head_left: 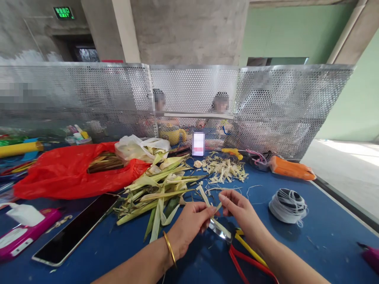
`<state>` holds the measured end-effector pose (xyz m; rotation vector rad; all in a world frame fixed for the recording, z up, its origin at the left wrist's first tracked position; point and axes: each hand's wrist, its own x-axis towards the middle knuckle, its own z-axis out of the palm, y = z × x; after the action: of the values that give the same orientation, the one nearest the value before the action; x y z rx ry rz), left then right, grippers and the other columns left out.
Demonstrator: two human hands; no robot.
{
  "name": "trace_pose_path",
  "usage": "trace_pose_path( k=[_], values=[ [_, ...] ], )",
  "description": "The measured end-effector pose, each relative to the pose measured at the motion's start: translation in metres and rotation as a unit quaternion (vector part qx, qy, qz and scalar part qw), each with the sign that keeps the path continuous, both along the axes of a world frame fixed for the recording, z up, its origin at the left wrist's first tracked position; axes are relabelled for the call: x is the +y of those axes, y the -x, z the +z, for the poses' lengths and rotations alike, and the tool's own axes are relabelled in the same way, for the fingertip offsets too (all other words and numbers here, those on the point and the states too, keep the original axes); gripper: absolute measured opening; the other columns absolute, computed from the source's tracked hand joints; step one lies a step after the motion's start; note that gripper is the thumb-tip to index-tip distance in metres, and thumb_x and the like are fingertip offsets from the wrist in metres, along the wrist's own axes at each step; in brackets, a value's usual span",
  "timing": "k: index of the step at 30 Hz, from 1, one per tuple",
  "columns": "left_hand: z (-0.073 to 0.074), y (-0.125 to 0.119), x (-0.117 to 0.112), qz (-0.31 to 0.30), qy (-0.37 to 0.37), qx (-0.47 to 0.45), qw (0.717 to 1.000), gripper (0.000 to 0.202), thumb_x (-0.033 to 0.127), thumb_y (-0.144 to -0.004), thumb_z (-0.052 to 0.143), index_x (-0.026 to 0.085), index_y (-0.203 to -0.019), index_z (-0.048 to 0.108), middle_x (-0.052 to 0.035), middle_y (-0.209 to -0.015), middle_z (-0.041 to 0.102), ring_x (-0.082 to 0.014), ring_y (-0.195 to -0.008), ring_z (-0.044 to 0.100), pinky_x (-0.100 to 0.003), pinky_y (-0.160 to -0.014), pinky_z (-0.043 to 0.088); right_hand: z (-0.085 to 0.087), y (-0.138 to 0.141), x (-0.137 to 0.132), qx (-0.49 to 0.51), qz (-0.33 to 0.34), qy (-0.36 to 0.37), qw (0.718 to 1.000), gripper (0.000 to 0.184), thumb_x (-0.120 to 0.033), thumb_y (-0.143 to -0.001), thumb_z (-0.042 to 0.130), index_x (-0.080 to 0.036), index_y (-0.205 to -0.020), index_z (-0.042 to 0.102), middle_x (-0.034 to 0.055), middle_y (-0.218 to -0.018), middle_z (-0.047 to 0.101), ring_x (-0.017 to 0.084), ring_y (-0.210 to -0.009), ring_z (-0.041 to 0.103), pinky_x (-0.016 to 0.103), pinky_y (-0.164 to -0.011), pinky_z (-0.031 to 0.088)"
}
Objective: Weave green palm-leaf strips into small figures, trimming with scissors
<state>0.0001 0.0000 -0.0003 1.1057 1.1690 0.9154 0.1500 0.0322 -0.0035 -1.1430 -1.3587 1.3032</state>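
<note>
My left hand (197,219), with a gold bangle at the wrist, is closed on a pale strip of dried husk (204,195). Close beside it, my right hand (235,203) pinches the end of a thin piece of the same husk between thumb and fingertips. Beneath the hands lies a pair of scissors or pliers (247,254) with red and yellow handles, its metal part half covered. A heap of long green and cream husk leaves (160,189) spreads out ahead of my left hand.
A pile of husk scraps (226,169) lies ahead. A spool of white string (288,207) stands right. At left are a black smartphone (77,228), a red plastic bag (71,169) and a magenta power strip (22,244). A perforated metal screen (192,81) borders the table, people behind it.
</note>
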Motion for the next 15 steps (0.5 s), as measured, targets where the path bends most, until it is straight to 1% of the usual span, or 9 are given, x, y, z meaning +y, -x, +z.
trace_pose_path(
  k=[3, 5, 7, 9, 12, 15],
  values=[
    [-0.0016, 0.001, 0.0008, -0.008, 0.001, -0.015, 1.0, 0.035, 0.048, -0.073, 0.062, 0.014, -0.066, 0.061, 0.0054, -0.049, 0.043, -0.0071, -0.046, 0.034, -0.022, -0.046, 0.023, -0.0004, 0.0006, -0.0029, 0.033, 0.06, 0.044, 0.997, 0.033, -0.047, -0.069, 0.072, -0.016, -0.067, 0.06, -0.004, -0.057, 0.053, 0.008, -0.05, 0.042, 0.021, -0.051, 0.033],
    [-0.0026, 0.0008, 0.0003, -0.033, -0.002, -0.019, 0.999, 0.033, 0.047, -0.073, 0.062, 0.014, -0.066, 0.061, 0.0058, -0.048, 0.043, -0.0071, -0.045, 0.034, -0.022, -0.045, 0.023, -0.0024, 0.0012, -0.0049, 0.043, 0.07, 0.044, 0.996, 0.034, -0.046, -0.068, 0.072, -0.016, -0.062, 0.058, -0.0031, -0.053, 0.054, 0.008, -0.049, 0.043, 0.021, -0.051, 0.033],
    [-0.0027, 0.0003, -0.0005, -0.056, -0.012, -0.018, 0.998, 0.031, 0.045, -0.073, 0.062, 0.014, -0.068, 0.062, 0.0061, -0.047, 0.042, -0.0071, -0.045, 0.034, -0.022, -0.045, 0.023, -0.0047, 0.0018, -0.0059, 0.038, 0.055, 0.036, 0.997, 0.034, -0.046, -0.068, 0.073, -0.016, -0.061, 0.058, -0.0026, -0.05, 0.054, 0.009, -0.048, 0.045, 0.022, -0.051, 0.034],
    [-0.0022, -0.0002, -0.0012, -0.066, -0.021, -0.01, 0.998, 0.031, 0.044, -0.072, 0.063, 0.014, -0.067, 0.063, 0.0061, -0.046, 0.042, -0.0072, -0.045, 0.034, -0.022, -0.044, 0.024, -0.0069, 0.0026, -0.0061, 0.033, 0.031, 0.027, 0.999, 0.034, -0.046, -0.068, 0.072, -0.016, -0.06, 0.058, -0.003, -0.049, 0.054, 0.01, -0.047, 0.046, 0.023, -0.051, 0.034],
    [-0.003, -0.0012, -0.0023, -0.065, -0.016, -0.003, 0.998, 0.033, 0.046, -0.07, 0.065, 0.014, -0.066, 0.063, 0.0058, -0.045, 0.044, -0.0075, -0.044, 0.036, -0.022, -0.044, 0.026, -0.0081, 0.003, -0.0044, 0.03, -0.006, 0.015, 0.999, 0.034, -0.045, -0.068, 0.072, -0.017, -0.06, 0.056, -0.0049, -0.047, 0.051, 0.009, -0.045, 0.044, 0.023, -0.049, 0.033],
    [-0.0057, -0.0022, -0.0027, -0.052, 0.006, -0.027, 0.998, 0.037, 0.05, -0.066, 0.068, 0.013, -0.066, 0.063, 0.0046, -0.045, 0.048, -0.0088, -0.044, 0.041, -0.022, -0.046, 0.032, -0.0049, 0.0, 0.0003, 0.008, 0.001, 0.01, 1.0, 0.033, -0.047, -0.07, 0.069, -0.017, -0.063, 0.058, -0.0042, -0.05, 0.052, 0.01, -0.047, 0.046, 0.024, -0.051, 0.037]
  ],
)
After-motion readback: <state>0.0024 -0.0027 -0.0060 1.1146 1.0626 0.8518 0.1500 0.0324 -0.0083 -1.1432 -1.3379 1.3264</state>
